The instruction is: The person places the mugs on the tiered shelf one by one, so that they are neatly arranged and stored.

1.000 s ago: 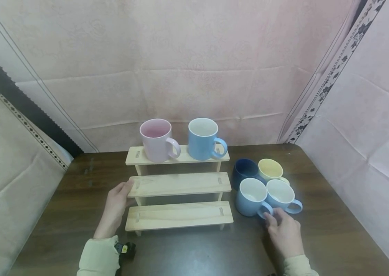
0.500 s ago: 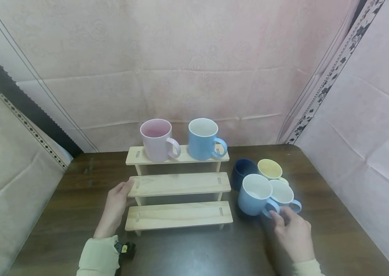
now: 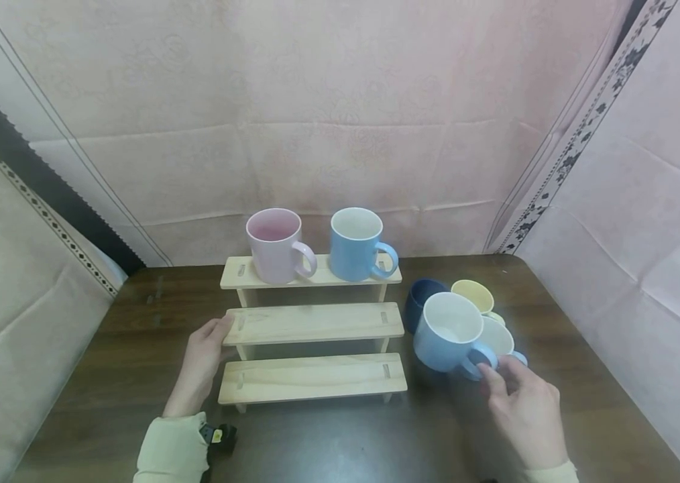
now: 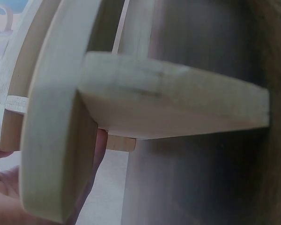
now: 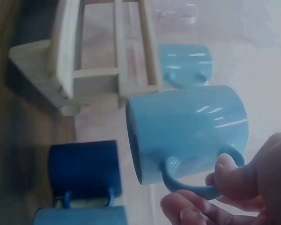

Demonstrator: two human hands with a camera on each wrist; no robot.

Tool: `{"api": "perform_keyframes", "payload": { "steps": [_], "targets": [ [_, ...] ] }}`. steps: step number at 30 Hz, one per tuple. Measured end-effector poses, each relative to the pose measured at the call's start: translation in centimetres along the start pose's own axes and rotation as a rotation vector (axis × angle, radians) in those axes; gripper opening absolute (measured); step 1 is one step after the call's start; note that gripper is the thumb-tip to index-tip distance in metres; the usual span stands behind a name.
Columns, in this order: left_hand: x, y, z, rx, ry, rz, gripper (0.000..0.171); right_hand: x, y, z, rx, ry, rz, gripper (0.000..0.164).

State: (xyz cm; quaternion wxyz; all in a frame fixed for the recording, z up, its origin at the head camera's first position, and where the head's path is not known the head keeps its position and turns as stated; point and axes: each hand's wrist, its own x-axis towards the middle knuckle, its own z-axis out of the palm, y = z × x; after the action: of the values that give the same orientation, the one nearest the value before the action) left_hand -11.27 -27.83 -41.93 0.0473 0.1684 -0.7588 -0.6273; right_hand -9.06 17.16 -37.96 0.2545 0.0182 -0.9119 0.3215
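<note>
A shiny light blue mug (image 3: 444,345), white inside, is up off the table beside the right end of a wooden stand (image 3: 316,377), with the right hand (image 3: 527,416) pinching its handle (image 5: 192,190) and the left hand (image 3: 201,359) gripping the left end of the middle shelf (image 3: 316,322). Near it are a dark blue mug (image 3: 420,305), a yellow mug (image 3: 477,295) and another light blue mug (image 3: 499,337), on a brown table (image 3: 328,443) with pale cloths (image 3: 340,87) behind and at the sides. The right wrist view shows the lifted mug's bottom edge, which the head view hides.
</note>
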Motion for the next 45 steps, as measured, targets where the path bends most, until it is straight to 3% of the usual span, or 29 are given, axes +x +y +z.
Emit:
{"api": "perform_keyframes", "payload": {
  "steps": [6,14,24,31,45],
  "targets": [
    [0.1,0.1,0.0,-0.003,0.013,-0.003,0.06,0.3,-1.5,-0.2,0.066,0.001,-0.04,0.015],
    [0.1,0.1,0.1,-0.003,0.016,-0.011,0.059,1.0,-4.0,0.6,0.151,-0.066,-0.088,0.015],
    [-0.1,0.2,0.1,-0.017,0.021,-0.008,0.055,1.7,-7.0,3.7,0.268,-0.151,-0.191,0.013],
    [-0.1,0.2,0.1,-0.023,0.023,-0.006,0.055,2.2,-9.3,6.0,0.357,-0.269,-0.184,0.008],
    [-0.1,0.3,0.3,-0.03,0.035,-0.016,0.057,2.9,-13.0,9.9,0.424,-0.348,-0.236,0.007]
  ]
}}
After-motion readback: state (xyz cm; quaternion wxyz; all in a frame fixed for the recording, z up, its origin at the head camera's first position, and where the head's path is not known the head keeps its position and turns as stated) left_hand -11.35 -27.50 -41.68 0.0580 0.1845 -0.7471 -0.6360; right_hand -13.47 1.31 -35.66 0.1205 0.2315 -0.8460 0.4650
